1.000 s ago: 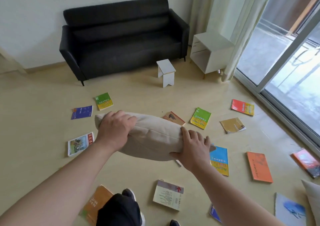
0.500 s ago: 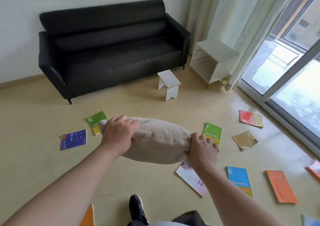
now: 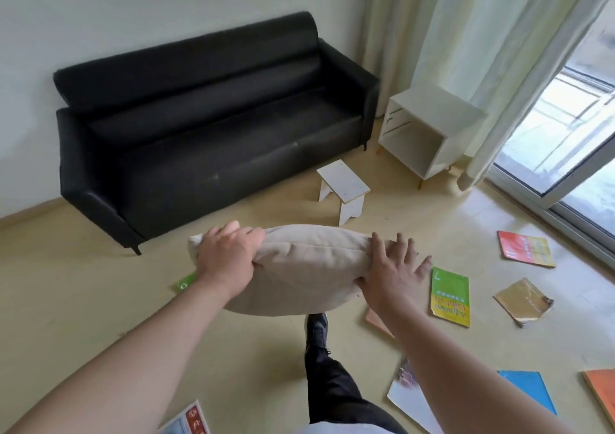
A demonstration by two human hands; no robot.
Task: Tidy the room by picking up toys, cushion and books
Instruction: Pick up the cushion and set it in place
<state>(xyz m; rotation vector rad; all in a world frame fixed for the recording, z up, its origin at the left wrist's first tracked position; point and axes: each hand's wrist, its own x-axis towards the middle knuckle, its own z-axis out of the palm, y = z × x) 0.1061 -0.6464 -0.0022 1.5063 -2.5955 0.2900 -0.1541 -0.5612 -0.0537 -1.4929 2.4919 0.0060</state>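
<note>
The fingers (image 3: pixel 248 235) of the left hand (image 3: pixel 223 260) are clenched over the left end of the cushion (image 3: pixel 309 267). Those of the right hand (image 3: pixel 389 277) are now spread and straight, pressing flat against its right end; half a second ago they were curled round it. The cushion hangs in the air between the two hands, above the floor (image 3: pixel 83 300) and in front of the sofa (image 3: pixel 206 127).

The sofa fills far more of the view than a second ago, and a shoe (image 3: pixel 316 325) is stepping forward. I judge the cushion is about to be set or tossed onto the seat.

The books are not yet picked up, among them a green book (image 3: pixel 450 297), a red book (image 3: pixel 525 248) and a blue book (image 3: pixel 529 390).

The right thumb is hidden behind the cushion. Another green cover (image 3: pixel 184 282) peeps out beneath it, and the books at the lower edge are cut off. No toys show.
</note>
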